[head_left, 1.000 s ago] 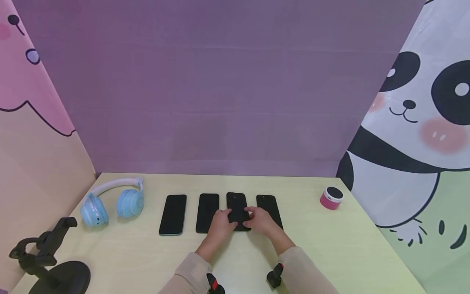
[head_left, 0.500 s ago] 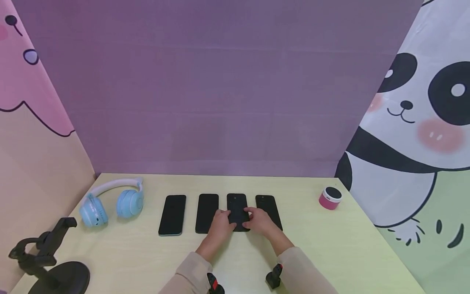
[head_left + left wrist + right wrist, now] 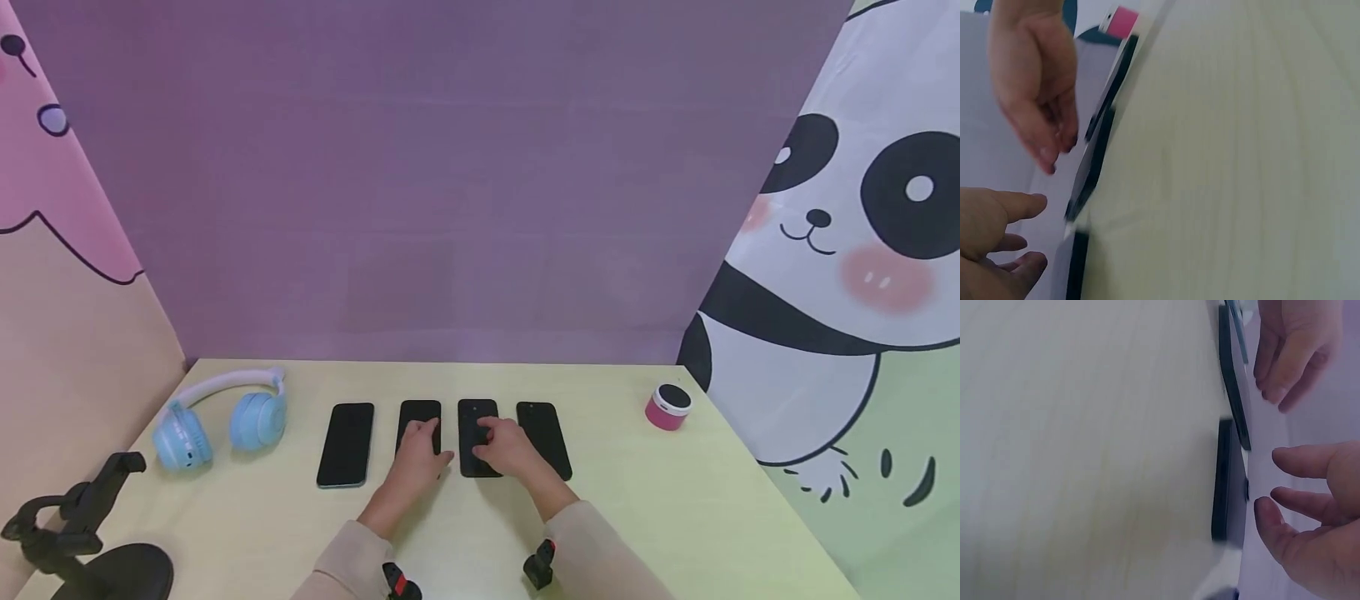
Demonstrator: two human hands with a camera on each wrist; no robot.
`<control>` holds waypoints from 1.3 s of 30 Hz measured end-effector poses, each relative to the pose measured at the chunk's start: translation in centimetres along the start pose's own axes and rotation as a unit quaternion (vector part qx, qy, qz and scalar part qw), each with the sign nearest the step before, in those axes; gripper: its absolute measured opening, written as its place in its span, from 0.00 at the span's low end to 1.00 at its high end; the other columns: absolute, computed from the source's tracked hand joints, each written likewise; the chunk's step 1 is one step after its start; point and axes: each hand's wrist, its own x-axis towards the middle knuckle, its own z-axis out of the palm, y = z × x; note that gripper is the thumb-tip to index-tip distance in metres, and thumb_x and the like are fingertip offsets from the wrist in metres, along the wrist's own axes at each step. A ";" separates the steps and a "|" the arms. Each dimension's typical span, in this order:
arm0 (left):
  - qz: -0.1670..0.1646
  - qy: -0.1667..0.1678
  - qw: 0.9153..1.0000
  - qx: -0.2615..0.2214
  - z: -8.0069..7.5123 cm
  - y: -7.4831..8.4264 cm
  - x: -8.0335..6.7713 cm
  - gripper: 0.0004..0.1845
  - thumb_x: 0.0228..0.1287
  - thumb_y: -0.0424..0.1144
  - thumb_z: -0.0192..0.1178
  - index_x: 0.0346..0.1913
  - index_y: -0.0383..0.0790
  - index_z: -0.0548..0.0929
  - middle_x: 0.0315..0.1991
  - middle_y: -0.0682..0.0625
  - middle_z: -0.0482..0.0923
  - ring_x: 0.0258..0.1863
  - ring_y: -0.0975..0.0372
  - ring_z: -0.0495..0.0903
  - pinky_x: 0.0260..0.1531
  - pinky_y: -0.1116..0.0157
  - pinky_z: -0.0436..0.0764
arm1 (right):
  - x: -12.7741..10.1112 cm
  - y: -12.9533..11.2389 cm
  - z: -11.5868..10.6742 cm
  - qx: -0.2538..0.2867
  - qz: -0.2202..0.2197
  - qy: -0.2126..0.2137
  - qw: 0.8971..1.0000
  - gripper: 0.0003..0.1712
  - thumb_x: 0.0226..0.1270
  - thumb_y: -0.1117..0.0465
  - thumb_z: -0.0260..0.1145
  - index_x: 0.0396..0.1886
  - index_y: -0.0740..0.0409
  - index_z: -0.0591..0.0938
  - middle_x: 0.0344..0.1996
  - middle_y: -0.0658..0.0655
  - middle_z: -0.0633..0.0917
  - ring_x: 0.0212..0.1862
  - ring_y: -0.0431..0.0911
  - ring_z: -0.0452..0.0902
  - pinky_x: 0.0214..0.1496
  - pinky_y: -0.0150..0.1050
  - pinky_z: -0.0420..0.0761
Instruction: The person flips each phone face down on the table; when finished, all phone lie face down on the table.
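Observation:
Several black smartphones lie in a row on the table. My left hand [image 3: 415,458] is over the second phone from the left [image 3: 420,410], its thumb and fingers spread with nothing between them. Over the third phone [image 3: 472,417] is my right hand [image 3: 512,450], fingers loosely bent and apart. Both wrist views show the left hand [image 3: 988,237] and the right hand [image 3: 1329,519] raised a little above the phones. The leftmost phone [image 3: 345,446] and the rightmost phone [image 3: 546,437] lie untouched. My hand partly covers the second phone's lower half.
Blue and white headphones [image 3: 257,421] lie at the table's back left. A black stand with a round base [image 3: 131,571] is at the front left. A small pink and white cylinder with a dark top [image 3: 667,408] sits at the right. A purple backdrop [image 3: 435,183] rises behind the table.
My left hand has let go of the third phone's left side and moved left over the second phone. My right hand has lifted slightly off the third phone. The view has shifted a little.

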 end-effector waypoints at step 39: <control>0.007 -0.045 0.999 0.023 -4.8 -5.0 -0.8 0.19 0.58 0.24 0.64 0.54 0.22 0.78 0.34 0.44 0.76 0.32 0.56 0.73 0.41 0.55 0.77 | 0.3 -5.3 4.8 0.114 0.039 0.002 0.993 0.25 0.58 0.74 0.67 0.57 0.69 0.78 0.43 0.65 0.82 0.46 0.55 0.78 0.46 0.48 0.79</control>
